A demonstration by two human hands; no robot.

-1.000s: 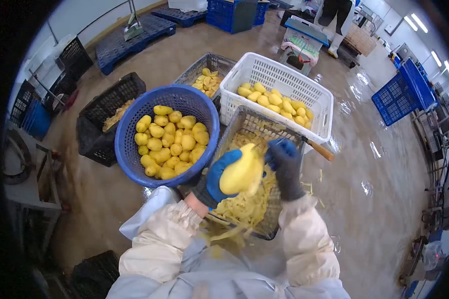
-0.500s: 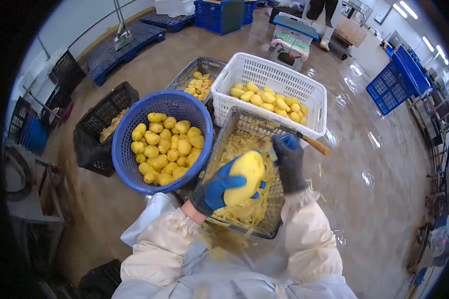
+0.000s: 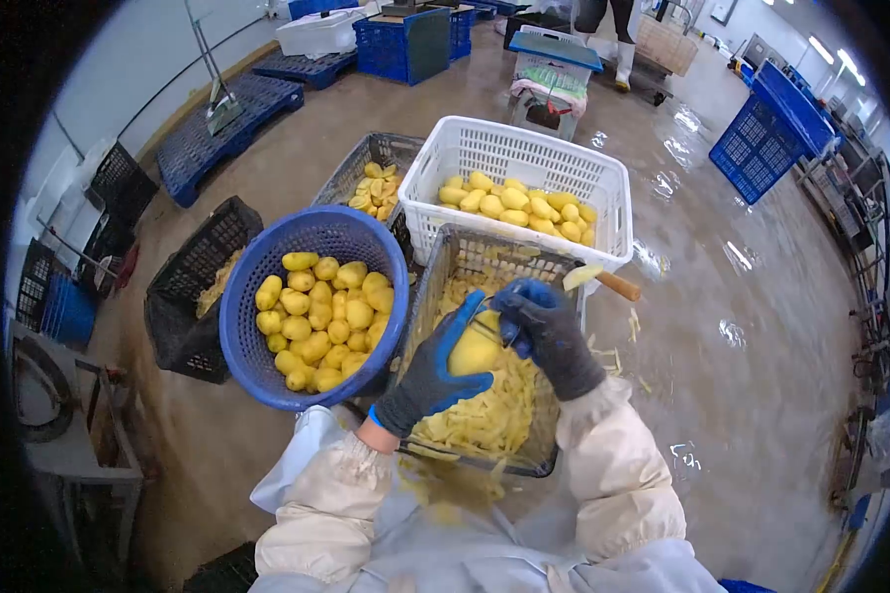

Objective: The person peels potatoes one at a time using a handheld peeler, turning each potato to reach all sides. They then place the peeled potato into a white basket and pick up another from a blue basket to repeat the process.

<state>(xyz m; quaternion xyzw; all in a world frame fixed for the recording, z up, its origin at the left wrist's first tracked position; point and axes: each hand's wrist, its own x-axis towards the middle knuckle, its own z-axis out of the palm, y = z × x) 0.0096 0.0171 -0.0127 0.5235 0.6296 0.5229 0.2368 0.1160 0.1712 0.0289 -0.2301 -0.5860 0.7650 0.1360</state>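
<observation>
While the left hand (image 3: 435,371) cups one big yellow potato (image 3: 477,348) over the grey crate (image 3: 445,255), fingers spread round it, the right hand (image 3: 544,321) is curled in at its side, apparently pinching a thin tool, type unclear. Work looks partway: peelings (image 3: 485,420) are piled in the grey crate, and the white crate (image 3: 514,136) has smooth, likely peeled potatoes (image 3: 514,201). Blue basket (image 3: 232,326) holds many more, peeled or not unclear, so amount left can't be told.
</observation>
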